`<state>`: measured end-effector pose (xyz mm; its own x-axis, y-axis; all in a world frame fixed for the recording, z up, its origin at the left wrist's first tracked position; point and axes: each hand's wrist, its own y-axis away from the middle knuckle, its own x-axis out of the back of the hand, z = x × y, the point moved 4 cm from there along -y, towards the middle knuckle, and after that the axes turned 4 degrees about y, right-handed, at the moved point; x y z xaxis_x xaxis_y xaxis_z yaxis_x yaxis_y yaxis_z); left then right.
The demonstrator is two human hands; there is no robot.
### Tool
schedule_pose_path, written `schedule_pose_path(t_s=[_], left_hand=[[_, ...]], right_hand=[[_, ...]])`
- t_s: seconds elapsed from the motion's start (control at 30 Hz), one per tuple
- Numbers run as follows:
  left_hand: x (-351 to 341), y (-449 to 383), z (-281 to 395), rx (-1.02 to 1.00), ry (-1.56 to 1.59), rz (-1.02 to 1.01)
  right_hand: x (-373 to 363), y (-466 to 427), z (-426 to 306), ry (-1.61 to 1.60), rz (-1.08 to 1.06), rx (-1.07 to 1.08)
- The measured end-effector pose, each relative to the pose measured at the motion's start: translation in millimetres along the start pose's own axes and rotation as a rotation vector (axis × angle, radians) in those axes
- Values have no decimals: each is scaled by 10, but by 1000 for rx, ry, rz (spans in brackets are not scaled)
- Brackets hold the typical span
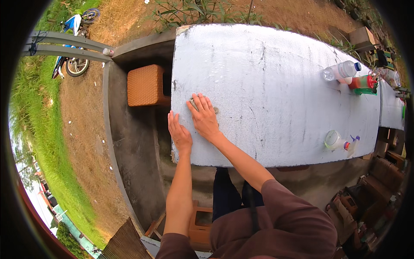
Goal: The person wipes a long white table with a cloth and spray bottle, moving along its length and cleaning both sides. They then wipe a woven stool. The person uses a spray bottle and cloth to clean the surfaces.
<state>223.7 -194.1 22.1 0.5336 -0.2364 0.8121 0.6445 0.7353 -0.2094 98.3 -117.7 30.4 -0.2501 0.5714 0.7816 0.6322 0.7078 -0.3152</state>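
Observation:
My right hand [205, 118] presses flat on a greyish cloth [193, 103] on the white tabletop [239, 90]. Most of the cloth is hidden under the palm and fingers; bits of it show at both sides. My left hand [180, 132] lies along the table's left edge with its fingers stretched out and nothing in it. Wet-looking streaks and dark scuffs mark the white surface around both hands.
On the table's right side are a clear water bottle [343, 70], a red sauce bottle [362, 82], a green basket [365, 91] and a spray bottle [338, 140]. An orange woven stool [145, 85] stands left of the table, inside a low concrete wall [108, 97].

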Motion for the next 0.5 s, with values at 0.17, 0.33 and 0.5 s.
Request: schedule_pose_path(t_s=[0.17,0.33,0.5], left_hand=[[-11,-9,-83,-38,-39,1],[-16,-15,-66,-38,-57,7],[-26,-7,-24,-11,-91,-17]], right_hand=[[301,55,478,42,-20,22],[1355,251,2101,311,93,-315],[2201,688,3265,463,171,-509]])
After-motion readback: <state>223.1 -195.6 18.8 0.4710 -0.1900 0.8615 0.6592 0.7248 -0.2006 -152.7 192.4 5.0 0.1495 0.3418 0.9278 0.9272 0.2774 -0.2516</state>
